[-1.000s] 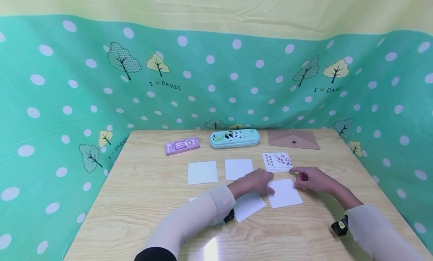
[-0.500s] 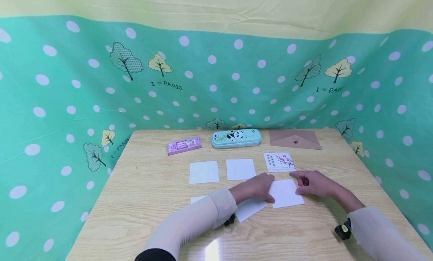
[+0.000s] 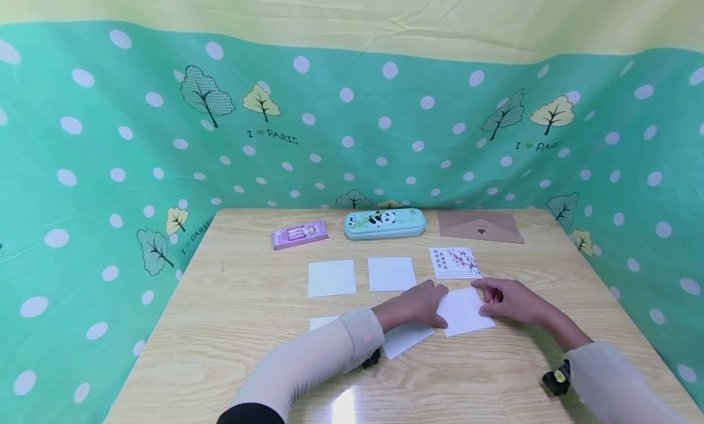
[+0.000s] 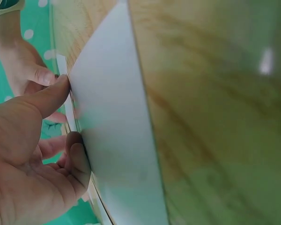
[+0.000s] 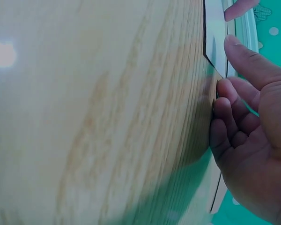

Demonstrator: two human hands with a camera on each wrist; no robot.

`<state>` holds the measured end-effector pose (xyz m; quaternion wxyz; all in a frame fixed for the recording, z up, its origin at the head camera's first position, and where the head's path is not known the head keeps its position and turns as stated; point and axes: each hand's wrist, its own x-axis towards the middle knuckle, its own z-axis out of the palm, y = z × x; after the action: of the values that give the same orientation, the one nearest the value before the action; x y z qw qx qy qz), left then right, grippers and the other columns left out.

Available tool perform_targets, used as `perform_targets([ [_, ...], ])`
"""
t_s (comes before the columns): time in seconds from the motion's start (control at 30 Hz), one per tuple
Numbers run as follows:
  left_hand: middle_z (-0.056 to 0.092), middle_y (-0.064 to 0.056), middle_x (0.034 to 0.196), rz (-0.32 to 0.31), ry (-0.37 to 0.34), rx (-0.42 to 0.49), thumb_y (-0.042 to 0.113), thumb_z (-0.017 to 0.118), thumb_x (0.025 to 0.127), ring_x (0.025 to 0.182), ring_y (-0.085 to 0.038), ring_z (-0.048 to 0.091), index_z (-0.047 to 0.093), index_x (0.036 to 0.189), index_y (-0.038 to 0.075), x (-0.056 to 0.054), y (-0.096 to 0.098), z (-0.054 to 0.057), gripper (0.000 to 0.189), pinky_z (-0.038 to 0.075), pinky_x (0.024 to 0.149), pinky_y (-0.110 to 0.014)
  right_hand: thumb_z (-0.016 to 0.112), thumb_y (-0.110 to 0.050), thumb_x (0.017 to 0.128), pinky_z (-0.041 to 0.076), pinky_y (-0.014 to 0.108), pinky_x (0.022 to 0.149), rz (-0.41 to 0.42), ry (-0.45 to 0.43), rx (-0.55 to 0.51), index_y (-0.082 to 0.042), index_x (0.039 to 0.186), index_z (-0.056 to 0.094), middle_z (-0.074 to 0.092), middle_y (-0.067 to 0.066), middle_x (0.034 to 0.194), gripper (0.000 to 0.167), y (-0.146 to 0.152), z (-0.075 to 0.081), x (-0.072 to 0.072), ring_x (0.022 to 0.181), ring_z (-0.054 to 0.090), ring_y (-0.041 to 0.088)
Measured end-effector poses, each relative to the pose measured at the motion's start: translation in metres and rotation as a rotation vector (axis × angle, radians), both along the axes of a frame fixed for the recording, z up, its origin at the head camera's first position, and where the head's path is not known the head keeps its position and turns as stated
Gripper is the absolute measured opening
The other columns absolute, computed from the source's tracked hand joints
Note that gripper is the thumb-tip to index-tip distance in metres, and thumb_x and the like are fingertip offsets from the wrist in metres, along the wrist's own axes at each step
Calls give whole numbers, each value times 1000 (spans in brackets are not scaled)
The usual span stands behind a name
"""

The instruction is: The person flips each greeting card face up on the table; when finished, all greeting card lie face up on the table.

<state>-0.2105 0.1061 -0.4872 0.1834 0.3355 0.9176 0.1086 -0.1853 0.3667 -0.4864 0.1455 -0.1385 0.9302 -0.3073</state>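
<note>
A square white card [image 3: 466, 313] at the front right of the layout lies between my two hands. My left hand [image 3: 419, 303] holds its left edge, index finger near the far corner and thumb near the front one. At its right edge, my right hand [image 3: 510, 300] grips with thumb and index finger, the other fingers curled. In the right wrist view the thumb [image 5: 246, 58] meets the edge of the card [image 5: 215, 40]. Partly under my left hand and wrist is another white card [image 3: 406, 339], large in the left wrist view. Just beyond sits a card printed with plum blossoms [image 3: 455, 263].
Two blank white cards, one left [image 3: 332, 278] and one middle [image 3: 392, 274], lie in the back row. My left sleeve [image 3: 324, 357] covers most of a further card [image 3: 321, 322]. Along the rear stand a purple box [image 3: 299, 234], a panda pencil case [image 3: 385, 223] and a brown envelope [image 3: 480, 226].
My left hand has slid slightly down along the card's left edge, and my right thumb has come to its right edge. The card's far edge has shifted slightly toward the blossom card.
</note>
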Motion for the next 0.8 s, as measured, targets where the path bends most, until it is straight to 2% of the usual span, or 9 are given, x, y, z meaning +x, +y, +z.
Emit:
perform_targets([
  [0.1, 58, 1, 136, 0, -5, 10, 50, 79, 86, 112, -8, 58, 46, 150, 22, 0, 0, 1, 78, 49, 95, -20, 79, -21, 89, 42, 22, 65, -7, 9, 4, 1, 140, 57, 57, -2, 88, 60, -1, -1, -1, 75, 49, 6],
  [0.3, 59, -1, 133, 25, -29, 20, 48, 81, 84, 108, -9, 59, 46, 150, 22, 1, 0, 3, 79, 50, 92, -21, 80, -21, 88, 42, 22, 66, -28, 19, -2, -2, 131, 63, 57, -1, 88, 50, -2, -3, -2, 77, 49, 7],
  [0.6, 52, -3, 122, 92, -92, 87, 39, 87, 80, 89, -10, 56, 50, 144, 32, 2, 2, 6, 75, 49, 78, -21, 79, -21, 89, 41, 23, 68, -62, -25, -30, -10, 111, 62, 53, 2, 90, 30, -3, -4, -2, 81, 49, 11],
  [0.8, 43, -2, 122, 130, -111, 156, 31, 90, 77, 88, -10, 51, 50, 136, 36, 3, 4, 5, 71, 45, 72, -18, 77, -21, 91, 40, 23, 65, -51, -44, -61, -5, 119, 62, 52, 3, 89, 35, -3, 2, 1, 79, 48, 11],
])
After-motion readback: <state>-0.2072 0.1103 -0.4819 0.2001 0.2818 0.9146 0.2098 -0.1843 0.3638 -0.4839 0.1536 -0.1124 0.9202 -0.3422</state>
